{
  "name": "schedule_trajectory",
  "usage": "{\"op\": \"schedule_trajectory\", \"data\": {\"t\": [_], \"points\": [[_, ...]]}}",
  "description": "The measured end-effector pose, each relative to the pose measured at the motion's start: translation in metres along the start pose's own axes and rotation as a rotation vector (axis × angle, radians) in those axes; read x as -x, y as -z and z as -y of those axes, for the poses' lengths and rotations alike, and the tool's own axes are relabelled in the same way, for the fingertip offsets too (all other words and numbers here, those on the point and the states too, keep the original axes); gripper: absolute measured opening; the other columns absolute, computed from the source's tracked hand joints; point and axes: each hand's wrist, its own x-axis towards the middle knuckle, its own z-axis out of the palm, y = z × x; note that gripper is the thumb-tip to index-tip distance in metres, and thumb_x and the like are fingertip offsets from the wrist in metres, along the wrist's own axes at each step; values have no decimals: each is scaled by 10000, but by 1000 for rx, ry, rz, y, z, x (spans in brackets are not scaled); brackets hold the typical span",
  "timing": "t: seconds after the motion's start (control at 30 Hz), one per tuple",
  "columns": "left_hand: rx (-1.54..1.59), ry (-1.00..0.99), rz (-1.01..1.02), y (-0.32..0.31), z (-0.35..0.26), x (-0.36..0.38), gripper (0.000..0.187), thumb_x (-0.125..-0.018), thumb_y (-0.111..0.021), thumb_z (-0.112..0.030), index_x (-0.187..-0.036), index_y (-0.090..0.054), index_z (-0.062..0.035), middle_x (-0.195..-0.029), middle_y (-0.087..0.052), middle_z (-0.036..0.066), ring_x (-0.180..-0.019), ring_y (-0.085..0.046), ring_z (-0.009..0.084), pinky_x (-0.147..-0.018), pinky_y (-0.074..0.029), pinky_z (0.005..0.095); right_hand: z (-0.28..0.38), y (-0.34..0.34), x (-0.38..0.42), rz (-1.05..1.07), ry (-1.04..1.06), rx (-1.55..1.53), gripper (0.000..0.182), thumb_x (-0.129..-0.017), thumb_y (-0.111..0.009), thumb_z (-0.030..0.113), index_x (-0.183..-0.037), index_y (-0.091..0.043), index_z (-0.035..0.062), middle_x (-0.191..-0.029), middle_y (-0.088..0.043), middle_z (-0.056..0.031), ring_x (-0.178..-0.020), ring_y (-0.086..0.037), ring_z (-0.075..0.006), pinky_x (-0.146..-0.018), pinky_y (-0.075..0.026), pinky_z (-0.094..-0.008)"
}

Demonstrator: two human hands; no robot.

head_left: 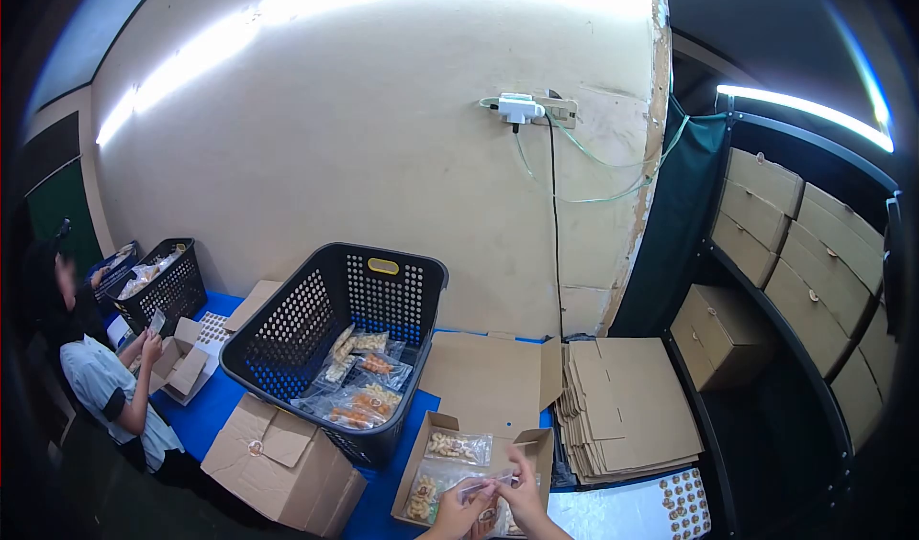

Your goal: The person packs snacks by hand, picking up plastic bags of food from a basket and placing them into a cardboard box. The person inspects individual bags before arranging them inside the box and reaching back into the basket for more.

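At the bottom centre, an open cardboard box (pixel 412 487) holds clear packets of snacks, one nut packet (pixel 459 447) lying at its back. Over the box, my left hand (pixel 461 513) pinches the edge of a clear plastic packet (pixel 486 487). My right hand (pixel 522 498) meets it from the right, thumb at the same packet edge and a finger raised. The held packet's lower part is partly hidden by my hands. Behind and to the left stands a black perforated basket (pixel 330 262) with several snack packets (pixel 373 396) inside.
Flattened cardboard (pixel 641 406) is stacked at the right, beside a sticker sheet (pixel 622 516). A closed carton (pixel 287 463) sits left of my box. A co-worker (pixel 120 396) stands far left near another basket (pixel 177 286). Shelves with boxes (pixel 823 262) rise at the right.
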Motion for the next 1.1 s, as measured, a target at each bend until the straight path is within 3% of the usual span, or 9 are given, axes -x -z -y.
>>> {"op": "schedule_trajectory", "data": {"t": [0.1,0.33,0.5,0.63,0.7,0.73,0.83,0.87,1.1], "points": [[-50,65,175,25,25,-8,415,-972,-483,-226,-1284,-445,45,-1223,-545,134,-1124,-511,147,-950,-413,287,6,5,-1,131,-79,-5,250,-814,-686,130,-1036,-671,15,-1145,-509,-88,-1117,-459,-171,-929,-391,-301],[88,37,269,20,26,-5,382,-979,-461,-218,-1273,-454,26,-1175,-558,92,-1052,-531,107,-906,-424,247,9,7,-6,64,-197,-361,296,-956,-511,227,-1084,-636,-9,-1096,-628,-82,-1017,-542,-144,-928,-384,-266],[-20,65,244,11,19,4,464,-941,-552,-231,-1303,-385,8,-1179,-544,68,-1050,-520,98,-915,-408,241,34,-1,-5,39,-234,-533,348,-936,-551,227,-1165,-558,-35,-1132,-598,-112,-1016,-549,-152,-923,-424,-313],[124,-31,82,29,34,-8,446,-968,-492,-264,-1310,-382,1,-1193,-534,79,-1070,-516,112,-931,-402,253,31,-6,5,296,-199,-190,505,-876,-648,171,-1305,-440,5,-1102,-600,-83,-1056,-529,-119,-941,-400,-280],[234,103,118,31,30,-11,477,-977,-460,-297,-1332,-349,2,-1221,-514,91,-1109,-502,137,-960,-390,273,15,4,3,320,-333,-82,486,-880,-644,179,-1291,-457,-2,-1052,-601,-64,-1032,-544,-126,-920,-415,-266],[473,185,-188,2,-18,6,280,-901,-620,-222,-1091,-610,-16,-895,-657,67,-817,-620,139,-703,-515,251,27,1,2,186,-265,-166,357,-884,-635,162,-1176,-561,-30,-1052,-616,-75,-1001,-559,-131,-882,-432,-261],[165,-9,139,7,-14,5,230,-890,-630,-177,-1037,-643,1,-903,-670,73,-847,-619,137,-719,-508,254,21,16,-12,113,-100,-203,223,-895,-615,142,-1019,-654,-40,-1050,-630,-94,-984,-564,-132,-852,-437,-260],[-59,18,424,21,-4,-1,488,-948,-530,-262,-1317,-352,4,-1224,-508,92,-1123,-500,157,-969,-389,290,30,18,-14,128,-61,-168,192,-899,-606,131,-937,-689,-38,-1008,-654,-106,-946,-579,-128,-828,-443,-260],[-120,-30,94,47,16,-23,256,-889,-620,-124,-1101,-555,5,-1102,-597,71,-1030,-536,124,-905,-425,269,25,16,1,247,-227,13,252,-918,-592,191,-1002,-672,-32,-882,-657,-32,-838,-576,-103,-784,-454,-255]]}}
